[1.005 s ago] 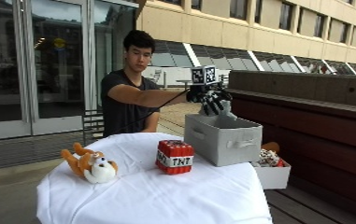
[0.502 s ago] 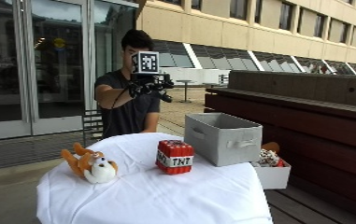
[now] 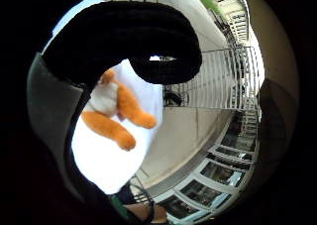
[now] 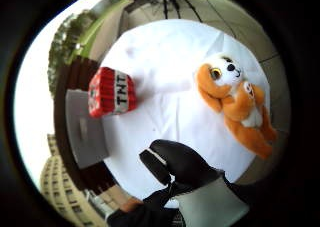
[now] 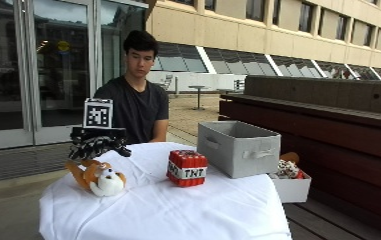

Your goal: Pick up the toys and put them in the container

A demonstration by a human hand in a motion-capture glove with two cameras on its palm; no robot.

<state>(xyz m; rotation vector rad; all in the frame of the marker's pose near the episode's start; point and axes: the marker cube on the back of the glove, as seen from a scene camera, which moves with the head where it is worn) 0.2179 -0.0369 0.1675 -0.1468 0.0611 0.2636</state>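
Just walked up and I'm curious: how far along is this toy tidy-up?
Nothing can be seen inside the grey container from here. The gloved right hand hovers just above the orange plush dog, holding nothing yet. The dog and the red TNT block are both left lying on the white tablecloth.

On the white-clothed table [image 5: 177, 210] there were 2 toys: 1 orange-and-white plush dog [image 5: 97, 177] at about 9 o'clock and 1 red TNT block [image 5: 187, 167] near the centre. There was 1 grey fabric container [image 5: 238, 147] at about 2 o'clock. Beside the table, at 3 o'clock, stood 1 white box [image 5: 293, 186] holding more toys, too small to count. 1 gloved right hand [image 5: 98, 146] was in view.
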